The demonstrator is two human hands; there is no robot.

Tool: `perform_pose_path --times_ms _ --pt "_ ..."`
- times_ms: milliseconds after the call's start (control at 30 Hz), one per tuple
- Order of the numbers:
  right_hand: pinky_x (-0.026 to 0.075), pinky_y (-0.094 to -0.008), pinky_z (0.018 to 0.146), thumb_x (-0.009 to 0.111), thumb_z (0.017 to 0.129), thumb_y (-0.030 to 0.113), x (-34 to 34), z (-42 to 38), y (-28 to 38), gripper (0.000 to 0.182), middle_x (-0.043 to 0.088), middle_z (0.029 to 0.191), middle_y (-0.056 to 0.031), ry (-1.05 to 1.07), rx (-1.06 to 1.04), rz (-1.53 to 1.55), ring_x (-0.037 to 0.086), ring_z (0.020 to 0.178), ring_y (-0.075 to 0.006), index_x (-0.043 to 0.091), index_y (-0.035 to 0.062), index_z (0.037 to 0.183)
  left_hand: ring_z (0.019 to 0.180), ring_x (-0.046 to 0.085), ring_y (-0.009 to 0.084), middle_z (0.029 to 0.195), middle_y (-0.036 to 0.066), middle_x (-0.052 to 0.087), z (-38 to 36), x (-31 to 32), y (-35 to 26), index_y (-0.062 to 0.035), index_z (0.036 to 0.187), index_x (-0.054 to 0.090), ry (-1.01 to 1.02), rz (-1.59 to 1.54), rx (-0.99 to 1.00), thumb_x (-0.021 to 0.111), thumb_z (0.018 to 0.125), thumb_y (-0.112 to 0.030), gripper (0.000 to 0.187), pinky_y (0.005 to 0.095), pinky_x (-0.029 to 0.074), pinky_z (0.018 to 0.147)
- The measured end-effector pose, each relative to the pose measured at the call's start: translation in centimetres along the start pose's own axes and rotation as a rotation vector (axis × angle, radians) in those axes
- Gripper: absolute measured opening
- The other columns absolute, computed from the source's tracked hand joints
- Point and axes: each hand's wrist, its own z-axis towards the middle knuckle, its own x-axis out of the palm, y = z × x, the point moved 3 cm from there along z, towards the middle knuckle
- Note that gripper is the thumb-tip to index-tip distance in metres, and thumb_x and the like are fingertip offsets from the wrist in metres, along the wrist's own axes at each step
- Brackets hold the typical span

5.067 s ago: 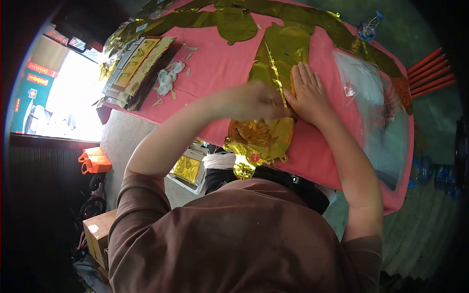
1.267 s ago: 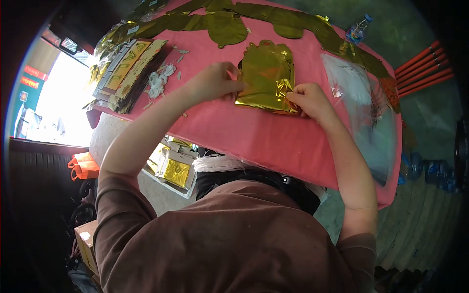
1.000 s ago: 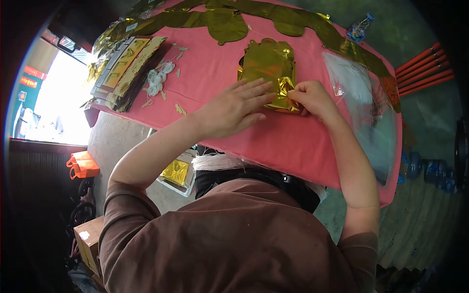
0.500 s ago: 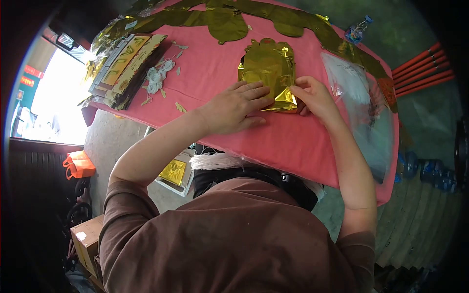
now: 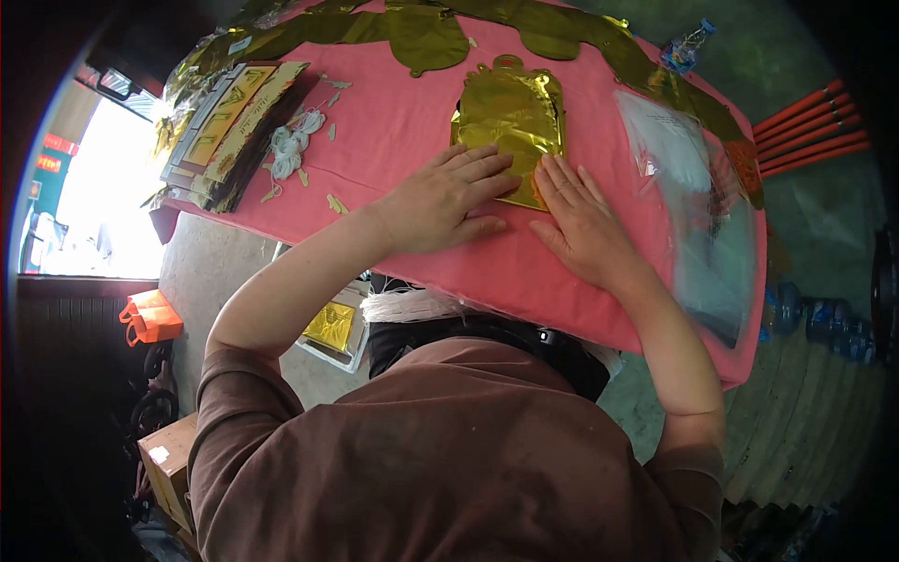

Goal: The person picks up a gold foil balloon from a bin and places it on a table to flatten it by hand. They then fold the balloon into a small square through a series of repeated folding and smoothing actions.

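Observation:
A stack of folded gold foil (image 5: 510, 112), perhaps deflated foil balloons, lies flat on the pink tablecloth (image 5: 421, 122) in front of me. My left hand (image 5: 454, 192) rests on its lower left part, fingers stretched out and the thumb on the cloth. Over the lower right edge of the foil lies my right hand (image 5: 585, 215), flat, with its fingers extended. Neither hand grips anything. Small rounded tabs stick out along the top of the foil. Its lower corners are partly covered by my fingers.
A long gold foil strip (image 5: 426, 42) runs along the table's far edge. To the left are printed packets (image 5: 225, 131) and a bundle of white string (image 5: 288, 145). Clear plastic bags (image 5: 688, 187) lie at the right, with a small bottle (image 5: 688, 49) behind them.
My right hand has let go of the foil's right edge, where its fingers were pinching, and now lies flat on the lower right. My left hand has barely moved.

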Motion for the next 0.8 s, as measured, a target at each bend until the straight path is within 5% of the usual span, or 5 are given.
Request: perform_pose_path --times_ms 167,233,800 --pt "0.012 -0.0421 0.113 0.047 0.093 0.027 -0.3 -0.1 -0.6 0.051 0.039 0.139 -0.0208 0.010 0.017 0.023 0.030 0.134 -0.0297 0.039 -0.0020 0.135 0.133 0.030 0.0303 0.141 0.015 0.036 0.1 0.1 0.2 -0.0074 0.131 0.044 0.007 0.020 0.011 0.054 0.088 -0.033 0.051 0.0451 0.023 0.109" --pt "0.016 -0.0421 0.113 0.047 0.093 0.023 -0.6 0.0 -2.6 0.048 0.039 0.139 -0.0202 -0.002 0.155 0.466 0.032 0.133 -0.0297 0.041 -0.0003 0.134 0.133 0.029 0.0302 0.140 0.015 0.037 0.1 0.0 0.2 -0.0073 0.130 0.044 0.024 0.011 0.006 0.054 0.088 -0.033 0.051 0.0451 0.023 0.109" --pt "0.025 -0.0446 0.109 0.049 0.092 0.028 -0.5 0.8 -4.5 0.044 0.042 0.135 -0.0207 -0.021 -0.010 0.104 0.034 0.131 -0.0349 0.047 -0.0005 0.126 0.131 0.034 0.0304 0.136 0.015 0.041 0.5 -0.6 -0.2 -0.0082 0.129 0.046 0.012 -0.028 0.010 0.059 0.084 -0.033 0.052 0.0469 0.026 0.108"
